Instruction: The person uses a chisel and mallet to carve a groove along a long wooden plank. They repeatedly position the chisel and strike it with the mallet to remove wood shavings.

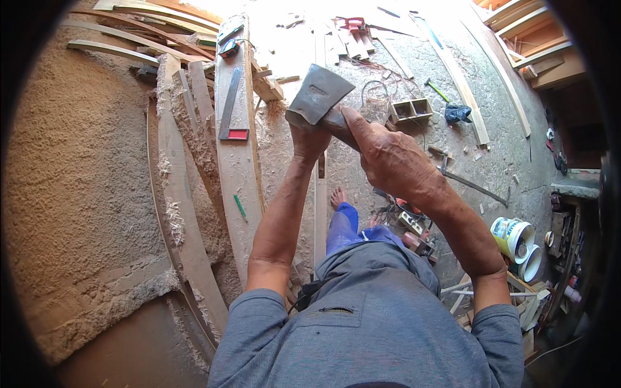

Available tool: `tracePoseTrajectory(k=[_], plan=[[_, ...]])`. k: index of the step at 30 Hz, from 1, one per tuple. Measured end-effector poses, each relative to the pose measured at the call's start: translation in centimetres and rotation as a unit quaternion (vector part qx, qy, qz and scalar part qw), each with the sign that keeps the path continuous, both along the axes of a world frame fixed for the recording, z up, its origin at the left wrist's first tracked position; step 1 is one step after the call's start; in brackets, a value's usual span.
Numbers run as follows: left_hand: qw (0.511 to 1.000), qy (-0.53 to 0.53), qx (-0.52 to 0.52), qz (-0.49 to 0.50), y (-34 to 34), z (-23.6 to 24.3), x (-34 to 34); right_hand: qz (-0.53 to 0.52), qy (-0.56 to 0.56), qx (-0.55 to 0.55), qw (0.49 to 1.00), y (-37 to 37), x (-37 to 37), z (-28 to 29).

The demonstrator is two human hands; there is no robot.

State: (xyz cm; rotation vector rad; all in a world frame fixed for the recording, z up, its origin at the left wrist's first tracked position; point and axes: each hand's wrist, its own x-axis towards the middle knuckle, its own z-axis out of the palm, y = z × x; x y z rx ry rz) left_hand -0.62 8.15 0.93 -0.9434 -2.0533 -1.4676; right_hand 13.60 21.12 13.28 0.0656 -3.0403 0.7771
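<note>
Raised in front of me is a hatchet (323, 90) with a broad grey metal head and a dark wooden handle. My right hand (398, 158) is wrapped round the handle close to the head, its index finger lying along the wood. Behind and just below the metal head is my left hand (309, 140); the head hides its fingers, so its grip does not show. To the left, a long plank (240, 169) carries a try square (231, 108) with a red inset, a green pencil (240, 207) and a blue-and-black tape measure (228, 48).
Shaving-covered boards (176, 194) stand along the rough wall at left. On the floor lie a hollow block (411, 110), a red-handled saw (353, 24), a green-handled tool (437, 90), a long metal bar clamp (475, 187) and long timbers. White buckets (515, 237) are at right.
</note>
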Motion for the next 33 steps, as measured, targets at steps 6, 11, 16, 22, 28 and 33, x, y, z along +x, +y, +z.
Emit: tracePoseTrajectory(k=[6, 11, 16, 22, 28, 33], plan=[[0.999, -0.031, 0.036, -0.023, 1.2, -0.3, -1.6, 0.008, 0.116, -0.122, 0.986, 1.1, 0.6, 0.4], [0.975, -0.223, 0.001, 0.011, -0.1, -2.5, -2.5, -0.053, 0.29, -0.143, 0.945, 2.0, -0.4, 10.4], [0.97, -0.24, 0.024, 0.005, 0.8, -2.0, -1.2, -0.107, 0.401, -0.128, 0.901, 2.9, -2.1, 10.2], [0.989, 0.104, -0.098, 0.046, 0.6, -0.3, 1.1, -0.022, -0.027, -0.033, 0.999, 1.7, 1.0, -0.5], [0.963, -0.244, 0.081, -0.085, 2.3, -2.2, -3.2, -0.013, 0.096, -0.184, 0.978, 1.6, 1.5, 3.9], [0.971, -0.241, -0.002, 0.007, 1.4, -2.5, -1.7, -0.106, 0.502, -0.107, 0.852, 3.3, -1.9, 15.1]])
